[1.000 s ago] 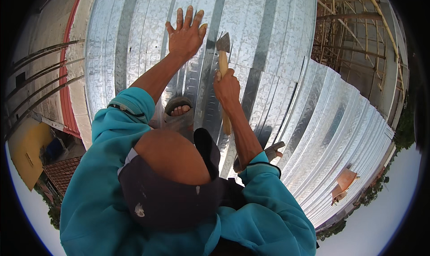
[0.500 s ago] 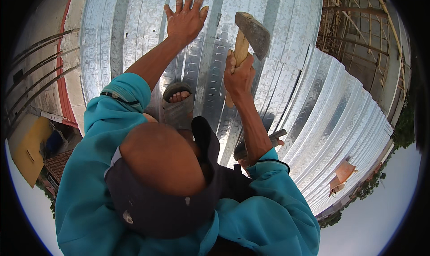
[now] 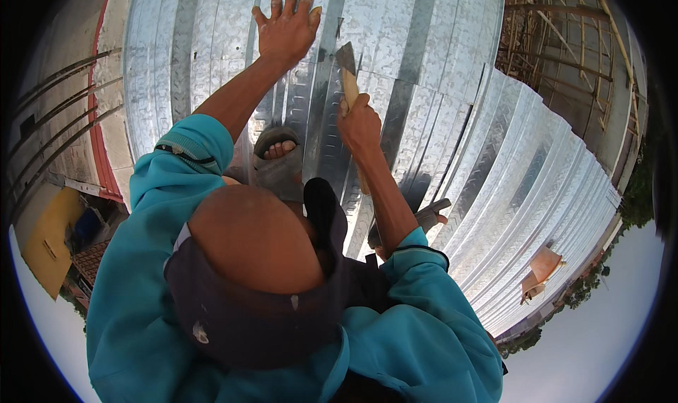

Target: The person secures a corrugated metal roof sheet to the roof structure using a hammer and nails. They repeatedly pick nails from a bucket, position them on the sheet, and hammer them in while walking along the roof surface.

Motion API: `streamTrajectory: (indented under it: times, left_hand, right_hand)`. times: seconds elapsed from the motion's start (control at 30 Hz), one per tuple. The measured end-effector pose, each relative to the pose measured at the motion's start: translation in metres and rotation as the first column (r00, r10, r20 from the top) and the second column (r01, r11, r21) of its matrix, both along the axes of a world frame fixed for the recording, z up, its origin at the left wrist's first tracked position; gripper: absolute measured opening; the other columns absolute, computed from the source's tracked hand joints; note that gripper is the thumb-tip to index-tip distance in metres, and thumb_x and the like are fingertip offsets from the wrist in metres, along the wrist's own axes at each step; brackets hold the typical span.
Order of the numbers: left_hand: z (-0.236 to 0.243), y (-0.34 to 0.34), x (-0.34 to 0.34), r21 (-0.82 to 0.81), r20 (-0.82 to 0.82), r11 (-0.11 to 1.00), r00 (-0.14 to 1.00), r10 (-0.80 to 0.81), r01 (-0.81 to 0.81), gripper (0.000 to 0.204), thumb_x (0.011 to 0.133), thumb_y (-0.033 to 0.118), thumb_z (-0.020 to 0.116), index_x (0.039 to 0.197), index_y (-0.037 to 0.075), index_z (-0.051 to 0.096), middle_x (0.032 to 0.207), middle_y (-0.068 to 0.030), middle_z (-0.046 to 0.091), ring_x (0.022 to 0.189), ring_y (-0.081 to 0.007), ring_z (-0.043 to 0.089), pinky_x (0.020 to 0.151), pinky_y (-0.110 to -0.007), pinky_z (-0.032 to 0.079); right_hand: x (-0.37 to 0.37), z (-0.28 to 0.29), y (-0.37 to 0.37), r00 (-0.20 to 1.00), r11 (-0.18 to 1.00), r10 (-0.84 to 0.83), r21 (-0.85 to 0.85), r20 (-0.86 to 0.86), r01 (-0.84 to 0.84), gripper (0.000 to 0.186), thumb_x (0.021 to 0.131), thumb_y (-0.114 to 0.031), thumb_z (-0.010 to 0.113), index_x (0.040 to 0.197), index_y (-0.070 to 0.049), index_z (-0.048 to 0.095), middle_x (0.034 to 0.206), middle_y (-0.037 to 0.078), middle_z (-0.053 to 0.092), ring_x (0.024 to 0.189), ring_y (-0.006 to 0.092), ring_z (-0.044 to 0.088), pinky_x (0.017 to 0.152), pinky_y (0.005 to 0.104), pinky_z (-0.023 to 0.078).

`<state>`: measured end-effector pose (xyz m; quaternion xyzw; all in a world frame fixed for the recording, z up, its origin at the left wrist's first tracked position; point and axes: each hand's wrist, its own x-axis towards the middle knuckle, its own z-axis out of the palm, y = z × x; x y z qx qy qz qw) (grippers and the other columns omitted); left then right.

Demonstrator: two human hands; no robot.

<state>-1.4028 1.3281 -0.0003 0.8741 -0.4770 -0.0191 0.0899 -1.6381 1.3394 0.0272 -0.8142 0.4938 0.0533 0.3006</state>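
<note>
My left hand (image 3: 287, 32) lies flat on the ribbed galvanized metal sheet (image 3: 219, 22), fingers spread, holding nothing. To its right, my right hand (image 3: 360, 124) is closed round the wooden handle of a hatchet (image 3: 349, 75). The hatchet's dark metal head points away from me and shows nearly edge-on, just above or against the sheet; which of the two I cannot tell. A short dark mark (image 3: 339, 27) shows on the sheet beyond the hatchet head. My sandalled feet stand on the metal, one sandal (image 3: 279, 163) between my arms and the other beside my right forearm.
More ribbed sheets (image 3: 522, 170) run down to the right, with a brownish broken piece (image 3: 542, 269) lying on them. Bamboo scaffolding (image 3: 565, 50) stands beyond the sheet edge at the upper right. Dark curved rods (image 3: 67, 78) stick out at the left beside a concrete ledge (image 3: 111, 113).
My right hand has brought the hatchet left, toward the dark mark, and its head has turned from side-on to nearly edge-on. My left hand stays flat on the sheet.
</note>
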Motion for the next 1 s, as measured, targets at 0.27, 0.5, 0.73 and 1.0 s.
streamTrajectory:
  times: [0.27, 0.5, 0.73, 1.0]
  left_hand:
    - [0.009, -0.001, 0.006, 0.002, 0.011, 1.0, 1.0, 0.013, -0.013, 0.054, 0.107, 0.046, 0.034, 0.156, 0.024, 0.035, 0.166, -0.0086, 0.027, 0.155, -0.0371, 0.018, 0.115, -0.073, 0.018]
    - [0.004, 0.003, 0.014, 0.032, 0.032, 0.999, 0.999, 0.035, -0.036, 0.053, 0.107, 0.045, 0.034, 0.156, 0.024, 0.035, 0.166, -0.009, 0.027, 0.155, -0.0375, 0.018, 0.114, -0.074, 0.018]
    - [0.0, -0.007, 0.002, -0.004, -0.02, 1.0, 1.0, 0.01, -0.01, 0.052, 0.109, 0.047, 0.03, 0.157, 0.026, 0.035, 0.167, -0.008, 0.024, 0.155, -0.0363, 0.016, 0.116, -0.074, 0.013]
    - [0.004, 0.004, 0.008, -0.022, 0.069, 1.0, 0.998, 0.011, -0.009, 0.053, 0.107, 0.045, 0.035, 0.155, 0.024, 0.036, 0.165, -0.0086, 0.029, 0.154, -0.0371, 0.02, 0.114, -0.073, 0.02]
  right_hand:
    - [0.012, 0.045, -0.004, 0.915, 0.991, -0.105, -0.04, 0.389, 0.131, 0.04, 0.098, -0.033, 0.06, 0.099, 0.006, 0.05, 0.076, 0.029, 0.067, 0.071, 0.0456, 0.069, 0.066, 0.0527, 0.057]
    - [0.05, 0.041, -0.036, 0.989, 0.99, -0.138, 0.036, 0.061, 0.136, 0.041, 0.099, -0.033, 0.059, 0.101, 0.006, 0.048, 0.075, 0.028, 0.066, 0.071, 0.0473, 0.069, 0.066, 0.0529, 0.057]
    - [0.011, 0.014, -0.007, 0.997, 0.997, -0.07, 0.032, 0.028, 0.069, 0.04, 0.097, -0.029, 0.061, 0.104, 0.009, 0.05, 0.088, 0.032, 0.068, 0.075, 0.0483, 0.069, 0.072, 0.0557, 0.055]
    - [0.011, 0.031, 0.003, 0.986, 0.997, -0.081, 0.019, 0.145, 0.079, 0.041, 0.099, -0.034, 0.059, 0.099, 0.005, 0.048, 0.071, 0.029, 0.065, 0.067, 0.0473, 0.068, 0.062, 0.0547, 0.055]
